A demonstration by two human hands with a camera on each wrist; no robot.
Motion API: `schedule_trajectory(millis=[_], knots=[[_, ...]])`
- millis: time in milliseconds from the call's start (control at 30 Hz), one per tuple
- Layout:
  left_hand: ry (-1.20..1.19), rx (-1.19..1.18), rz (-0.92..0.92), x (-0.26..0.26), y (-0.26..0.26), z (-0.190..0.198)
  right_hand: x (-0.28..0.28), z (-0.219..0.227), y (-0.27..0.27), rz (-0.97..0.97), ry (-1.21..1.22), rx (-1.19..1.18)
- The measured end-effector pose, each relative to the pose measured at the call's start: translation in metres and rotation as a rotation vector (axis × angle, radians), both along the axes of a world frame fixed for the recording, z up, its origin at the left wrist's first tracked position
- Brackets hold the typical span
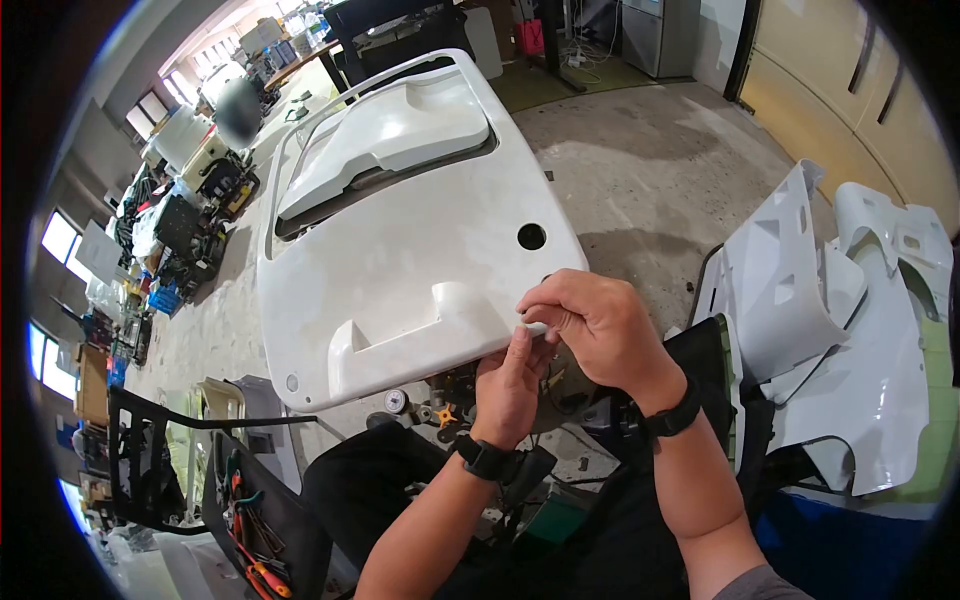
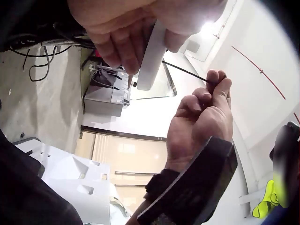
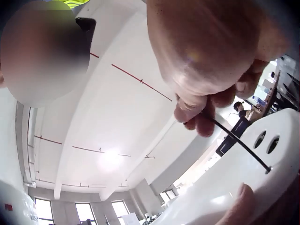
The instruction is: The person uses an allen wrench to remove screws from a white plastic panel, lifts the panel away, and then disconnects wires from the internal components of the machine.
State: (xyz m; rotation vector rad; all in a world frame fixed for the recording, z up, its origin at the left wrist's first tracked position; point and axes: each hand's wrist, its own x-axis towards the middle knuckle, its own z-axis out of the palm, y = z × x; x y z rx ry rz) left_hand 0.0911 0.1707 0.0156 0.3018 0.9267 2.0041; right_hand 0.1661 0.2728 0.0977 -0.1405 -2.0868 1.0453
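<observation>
A large white molded panel (image 1: 430, 270) lies in front of the person. The left hand (image 1: 508, 395) holds its near right corner, thumb on top and fingers beneath; in the left wrist view these fingers lie along the white edge (image 2: 152, 61). Just above that corner, the right hand (image 1: 600, 325) pinches a thin black rod (image 3: 241, 144) between thumb and fingers. In the right wrist view the rod's far end meets a small hole in the white surface, beside two oval holes. The left thumb (image 3: 241, 206) rests near it.
White shell parts (image 1: 780, 290) stand at the right. At the lower left, a dark chair (image 1: 265, 510) holds tools with red and orange handles. Equipment (image 1: 200, 200) lines the left wall. Small parts and cables lie below the panel. A refrigerator (image 1: 655, 35) stands at the back.
</observation>
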Motion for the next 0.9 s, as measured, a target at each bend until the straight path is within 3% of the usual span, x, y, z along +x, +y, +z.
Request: schedule_trajectory(millis=[33,233,533,900], knots=[[0.006,-0.002,-0.011,-0.001,0.000,-0.001,0.001,-0.001,0.001,0.094,-0.027,-0.167],[0.012,0.000,-0.043,-0.003,-0.004,0.003,0.004,-0.002,0.003,0.117,-0.046,-0.438],[0.030,0.010,-0.060,-0.003,-0.003,0.007,-0.003,-0.008,0.001,0.007,0.133,-0.057],[0.004,-0.001,-0.001,-0.001,-0.002,0.009,0.000,-0.005,-0.003,-0.015,0.113,-0.046]])
